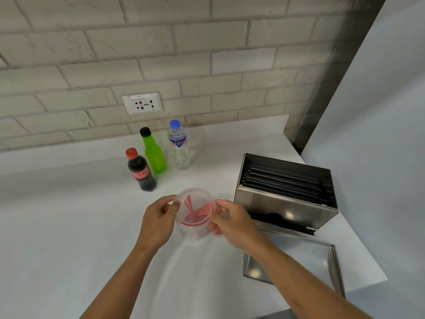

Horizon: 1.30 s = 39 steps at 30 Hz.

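Clear tub point(196, 226), red straws point(195, 211) inside, lid on

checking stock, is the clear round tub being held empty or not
Not empty: the clear round plastic tub holds several short red straws, lying slanted inside and plainly visible from above.

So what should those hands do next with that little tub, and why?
Likely pry its top open, if lidded: the left hand and right hand both pinch the rim of the clear tub, and the red straws lie inside.
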Available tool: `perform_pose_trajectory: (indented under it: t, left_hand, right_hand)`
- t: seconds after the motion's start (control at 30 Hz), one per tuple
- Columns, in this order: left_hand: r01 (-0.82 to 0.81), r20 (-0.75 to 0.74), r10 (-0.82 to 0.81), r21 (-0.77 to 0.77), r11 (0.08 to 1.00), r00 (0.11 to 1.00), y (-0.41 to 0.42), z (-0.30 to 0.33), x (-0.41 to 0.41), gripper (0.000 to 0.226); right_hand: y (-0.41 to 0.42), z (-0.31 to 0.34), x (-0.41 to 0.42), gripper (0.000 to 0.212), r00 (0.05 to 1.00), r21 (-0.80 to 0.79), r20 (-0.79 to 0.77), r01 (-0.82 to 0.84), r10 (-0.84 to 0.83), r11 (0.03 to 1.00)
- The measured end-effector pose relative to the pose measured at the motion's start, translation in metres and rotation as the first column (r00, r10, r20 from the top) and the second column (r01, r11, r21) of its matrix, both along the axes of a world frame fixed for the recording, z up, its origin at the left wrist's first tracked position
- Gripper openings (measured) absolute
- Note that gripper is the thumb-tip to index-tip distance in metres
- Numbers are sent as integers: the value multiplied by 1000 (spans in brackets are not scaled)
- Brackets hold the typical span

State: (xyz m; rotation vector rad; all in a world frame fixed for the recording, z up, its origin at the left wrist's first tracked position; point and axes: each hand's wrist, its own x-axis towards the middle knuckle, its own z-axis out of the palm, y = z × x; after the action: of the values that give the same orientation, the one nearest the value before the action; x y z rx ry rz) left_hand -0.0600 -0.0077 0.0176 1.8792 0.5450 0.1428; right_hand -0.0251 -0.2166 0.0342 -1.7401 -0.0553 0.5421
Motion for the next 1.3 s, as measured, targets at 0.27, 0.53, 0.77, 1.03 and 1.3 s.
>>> perform_pose_trajectory:
  t: [0.27,0.53,0.77,1.03,1.3]
  left_hand:
    - [18,-67,-15,46,999,998,15,-17,4,23]
    - [-90,139,64,189,978,988,-2,5,-4,21]
    - [144,363,-193,159,977,912,-73,35,-17,11]
    - [432,-49,-432,-5,902,900,-146,-4,-20,23]
    - [462,-221,-450,1,887,865,-179,-44,-31,44]
  right_hand:
    - [12,-10,3,25,998,-76,51,-16,20,997]
    - [-19,-4,-3,31,996,-124,74,-40,49,991]
    - [-109,2,-23,34,991,-241,117,94,-67,966]
    - [-217,-14,-53,32,945,-451,185,326,-270,831]
    - [-265,-42,-74,50,935,-630,83,317,-345,708]
